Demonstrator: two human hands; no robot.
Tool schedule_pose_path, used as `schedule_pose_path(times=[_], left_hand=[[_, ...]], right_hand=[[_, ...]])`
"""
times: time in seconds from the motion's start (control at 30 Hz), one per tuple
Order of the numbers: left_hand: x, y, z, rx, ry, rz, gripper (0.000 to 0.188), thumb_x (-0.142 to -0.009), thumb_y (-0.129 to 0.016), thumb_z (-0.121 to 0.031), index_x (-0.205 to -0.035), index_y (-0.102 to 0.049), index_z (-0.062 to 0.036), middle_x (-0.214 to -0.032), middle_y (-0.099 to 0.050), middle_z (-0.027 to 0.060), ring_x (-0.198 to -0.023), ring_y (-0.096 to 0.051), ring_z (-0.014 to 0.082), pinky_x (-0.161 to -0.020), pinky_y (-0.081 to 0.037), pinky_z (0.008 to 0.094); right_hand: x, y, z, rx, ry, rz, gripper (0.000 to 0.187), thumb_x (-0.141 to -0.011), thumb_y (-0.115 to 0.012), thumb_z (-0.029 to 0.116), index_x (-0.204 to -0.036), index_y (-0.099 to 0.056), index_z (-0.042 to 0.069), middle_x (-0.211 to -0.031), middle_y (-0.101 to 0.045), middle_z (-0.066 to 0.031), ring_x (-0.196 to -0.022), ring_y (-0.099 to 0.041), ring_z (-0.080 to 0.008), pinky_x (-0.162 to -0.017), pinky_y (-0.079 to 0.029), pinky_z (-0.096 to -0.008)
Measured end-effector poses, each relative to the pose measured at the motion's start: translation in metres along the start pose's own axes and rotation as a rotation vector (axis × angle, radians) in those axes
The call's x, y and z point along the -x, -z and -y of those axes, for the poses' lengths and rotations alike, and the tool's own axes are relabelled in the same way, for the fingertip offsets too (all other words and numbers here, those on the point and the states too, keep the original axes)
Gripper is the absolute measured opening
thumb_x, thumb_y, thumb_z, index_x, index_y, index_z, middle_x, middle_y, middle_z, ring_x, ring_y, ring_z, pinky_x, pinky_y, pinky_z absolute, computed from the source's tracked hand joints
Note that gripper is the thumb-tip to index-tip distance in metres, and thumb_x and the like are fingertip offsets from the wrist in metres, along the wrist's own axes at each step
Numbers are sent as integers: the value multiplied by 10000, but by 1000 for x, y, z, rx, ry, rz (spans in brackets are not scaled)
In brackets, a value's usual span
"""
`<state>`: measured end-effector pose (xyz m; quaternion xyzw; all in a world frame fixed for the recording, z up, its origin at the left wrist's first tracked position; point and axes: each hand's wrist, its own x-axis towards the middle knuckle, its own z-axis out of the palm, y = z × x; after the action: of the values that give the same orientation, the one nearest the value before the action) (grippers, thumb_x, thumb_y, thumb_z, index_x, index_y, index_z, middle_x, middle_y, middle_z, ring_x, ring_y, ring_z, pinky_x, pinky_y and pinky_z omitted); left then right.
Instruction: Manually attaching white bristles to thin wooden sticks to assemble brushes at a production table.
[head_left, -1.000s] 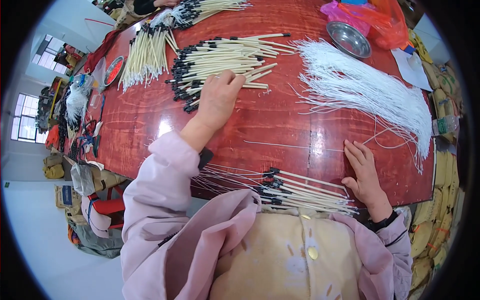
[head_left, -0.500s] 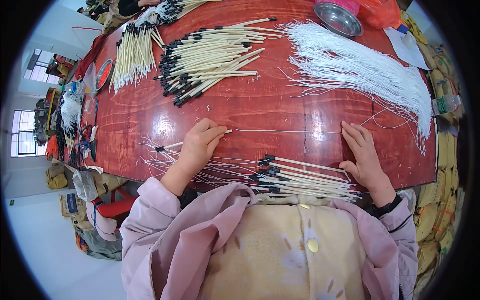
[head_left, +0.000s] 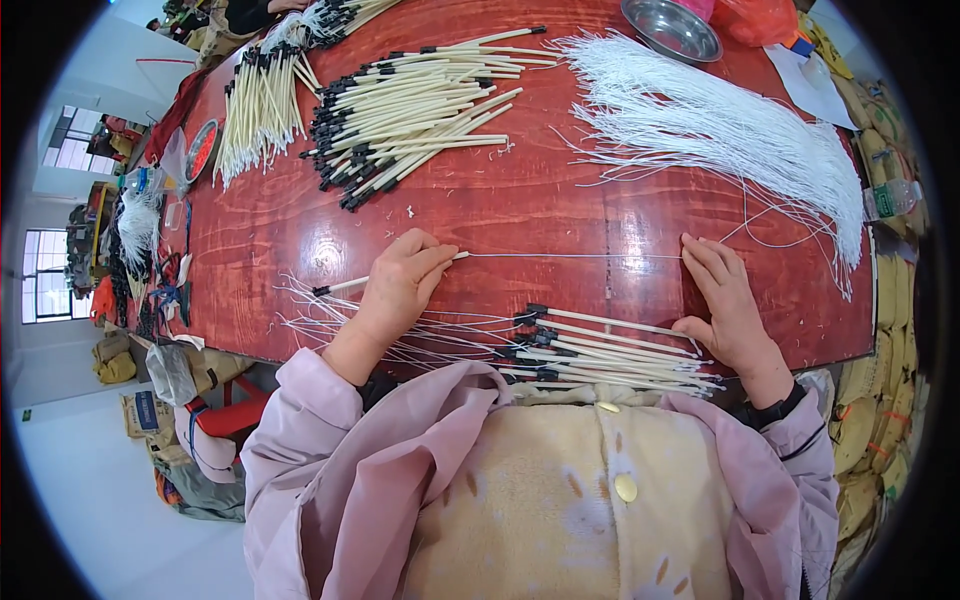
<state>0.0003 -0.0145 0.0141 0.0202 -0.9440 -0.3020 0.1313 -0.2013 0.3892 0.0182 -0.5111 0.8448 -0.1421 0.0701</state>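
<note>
My left hand [head_left: 403,277] is closed around a thin cream tube [head_left: 345,286] with a black cap at its left end. The tube's bare right tip pokes out past my fingers. A single white string [head_left: 570,256] stretches across the table from that tip to my right hand [head_left: 722,298]. Those right fingers lie stretched out on the tabletop over the string, the thumb held apart. Whether the string has entered the tube is too small to tell. Nearer my body lies a row of black-capped cream tubes [head_left: 620,352] with white strings [head_left: 420,338] trailing left.
A large bundle of white strings [head_left: 720,125] covers the red table's [head_left: 480,215] right side. Piles of cream tubes [head_left: 420,115] and stringed tubes [head_left: 262,105] lie at the back left. A metal bowl [head_left: 675,28] stands at the back, a dish of red bits [head_left: 203,150] at left.
The left end of the string has come up against the tip of the tube, where a small gap showed before. Both hands stay nearly in place.
</note>
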Motion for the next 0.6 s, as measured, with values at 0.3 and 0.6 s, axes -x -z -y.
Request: schedule_pose_path(times=[0.3, 0.6], left_hand=[[-22, -17, -12, -248, -250, 106, 246, -825, -664, -44, -1061, -732, -52, -952, -636, 100, -907, -651, 298, -772, -549, 417], [-88, -112, -102, -169, -447, 265, 214, -827, -659, -120, -1008, -645, -7, -1008, -636, 143, -948, -648, 335, -837, -551, 432]], right_hand=[[-2, 1, 5, 47, -12, 48, 1016, -855, -603, 714, -1480, -457, -73, -1616, -390, -186, -1455, -362, -413, -1205, -305, -509], [-41, -13, 17, 53, 192, 1, 999, -856, -634, 653, -1498, -421, -82, -1623, -351, -212, -1445, -360, -422, -1209, -288, -518]])
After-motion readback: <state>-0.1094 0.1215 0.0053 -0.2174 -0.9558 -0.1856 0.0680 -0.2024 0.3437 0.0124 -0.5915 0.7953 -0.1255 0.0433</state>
